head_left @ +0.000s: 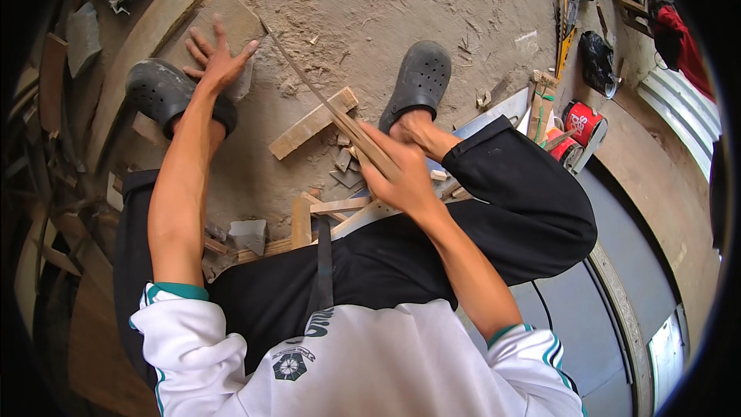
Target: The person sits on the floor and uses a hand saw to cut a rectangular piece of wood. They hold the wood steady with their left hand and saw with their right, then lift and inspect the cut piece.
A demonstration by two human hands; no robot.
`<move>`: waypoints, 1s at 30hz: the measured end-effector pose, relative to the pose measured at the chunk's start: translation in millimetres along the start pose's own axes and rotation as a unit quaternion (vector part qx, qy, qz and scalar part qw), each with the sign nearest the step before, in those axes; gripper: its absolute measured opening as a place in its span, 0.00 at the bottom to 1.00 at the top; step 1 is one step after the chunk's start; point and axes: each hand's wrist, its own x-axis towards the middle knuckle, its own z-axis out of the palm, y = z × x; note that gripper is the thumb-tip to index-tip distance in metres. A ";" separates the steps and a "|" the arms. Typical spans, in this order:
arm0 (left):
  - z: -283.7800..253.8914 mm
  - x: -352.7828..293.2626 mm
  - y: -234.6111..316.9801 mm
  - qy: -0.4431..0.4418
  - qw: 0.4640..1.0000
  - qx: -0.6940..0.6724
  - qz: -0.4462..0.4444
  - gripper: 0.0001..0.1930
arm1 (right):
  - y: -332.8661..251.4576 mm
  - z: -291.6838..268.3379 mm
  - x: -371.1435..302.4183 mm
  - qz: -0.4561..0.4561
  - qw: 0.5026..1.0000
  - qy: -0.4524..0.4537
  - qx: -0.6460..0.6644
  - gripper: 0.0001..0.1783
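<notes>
A sawdust-strewn floor [363, 0] is seen below a seated person in black trousers, with a grey panel [617, 262] lying to the right. Black clogs are worn on both feet, the left clog [158, 93] far left and the right clog [421, 77] near the middle. A flat wooden offcut [312, 122] lies between the feet, with smaller scraps [343, 166] near it. A long thin wood strip [309, 85] is held by the right hand [397, 174], the grip closed around its near end while its tip points far left. The left hand [220, 58] is spread open, holding nothing, just beside the left clog.

The strip is probably best kept low and steady, since its far part is slender and may flex. Open floor is left on the far side; the right is crowded by a red can [583, 120] and black bags [598, 62].
</notes>
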 end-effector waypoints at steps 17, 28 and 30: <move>-3.8 -5.9 4.5 -0.005 1.000 -0.010 -0.016 0.62 | 10.9 -9.6 -30.1 -0.005 0.999 0.017 0.035 0.33; -2.3 -4.3 4.5 -0.011 1.000 0.000 -0.020 0.62 | 18.7 3.6 -19.0 -0.005 1.000 -0.002 -0.001 0.33; -3.5 -0.5 8.2 -0.016 1.000 -0.003 -0.017 0.62 | 23.9 19.9 21.3 0.001 1.000 -0.009 -0.019 0.33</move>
